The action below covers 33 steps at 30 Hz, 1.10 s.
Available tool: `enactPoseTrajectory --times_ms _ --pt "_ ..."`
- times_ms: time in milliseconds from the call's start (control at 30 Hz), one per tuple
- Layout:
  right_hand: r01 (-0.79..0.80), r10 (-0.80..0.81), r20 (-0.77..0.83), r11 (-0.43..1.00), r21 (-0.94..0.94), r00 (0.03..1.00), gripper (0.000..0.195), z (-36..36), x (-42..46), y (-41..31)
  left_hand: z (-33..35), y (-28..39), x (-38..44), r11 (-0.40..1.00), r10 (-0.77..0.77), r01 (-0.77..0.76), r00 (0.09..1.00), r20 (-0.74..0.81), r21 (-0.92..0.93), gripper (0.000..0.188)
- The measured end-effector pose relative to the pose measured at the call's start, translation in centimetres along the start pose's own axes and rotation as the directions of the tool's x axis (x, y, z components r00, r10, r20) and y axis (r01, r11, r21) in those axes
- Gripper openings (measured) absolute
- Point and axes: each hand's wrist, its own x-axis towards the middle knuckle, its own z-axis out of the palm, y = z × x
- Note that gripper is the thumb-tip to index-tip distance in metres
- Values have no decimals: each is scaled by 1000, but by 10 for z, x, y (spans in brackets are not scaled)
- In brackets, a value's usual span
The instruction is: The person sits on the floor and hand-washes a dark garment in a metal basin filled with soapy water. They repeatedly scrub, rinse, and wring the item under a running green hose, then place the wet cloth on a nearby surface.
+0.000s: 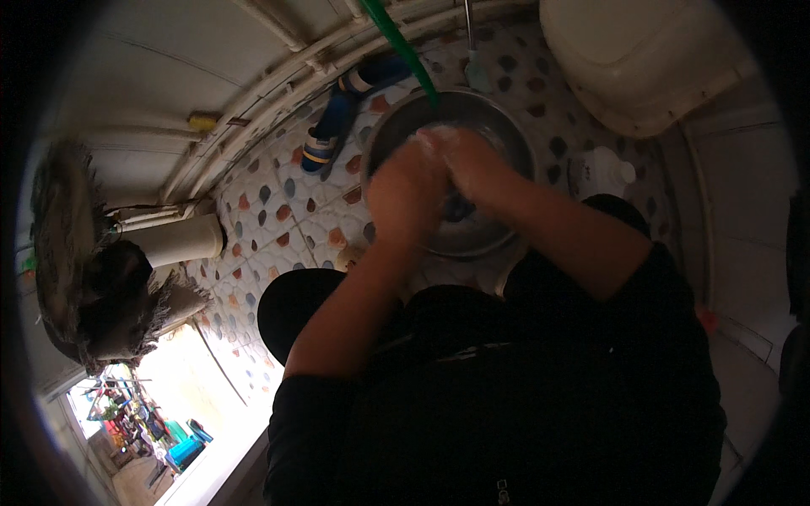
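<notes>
My left hand (410,186) and my right hand (471,163) are pressed together over a round metal basin (516,136) on the floor. White lather or pale wet material, with a pinkish patch (433,137), shows where the fingers meet. Blur and the overlapping hands hide whether anything is gripped. Below the wrists, a dark, unclear thing (458,209) lies in the basin. A green hose (405,50) comes down from above, its lower end at the basin's far rim.
Blue slippers (323,142) lie beside the left wall pipes. To the right of the basin is a white plastic bottle (591,177) bearing writing. A pale ceramic fixture (633,76) stands at the upper right. Shaggy dark mop-like material (69,253) hangs at left, near a bright doorway (202,373).
</notes>
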Motion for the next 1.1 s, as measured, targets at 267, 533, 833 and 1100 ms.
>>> enactPoseTrajectory --times_ms 267,533,833,1100 --pt "141 -144 -14 983 -116 990 40 -3 -17 -19 2 -11 16 984 -171 170 985 -12 -58 12" --pt "-129 139 -62 981 145 988 40 3 -17 -14 -6 20 -6 986 -109 124 986 125 -116 12" --pt "-36 33 -55 999 -41 998 38 0 -9 7 -1 5 19 984 -152 156 987 54 -85 17" --pt "-32 42 -67 989 145 997 36 4 -5 14 -5 12 8 994 -28 39 993 118 -100 21"
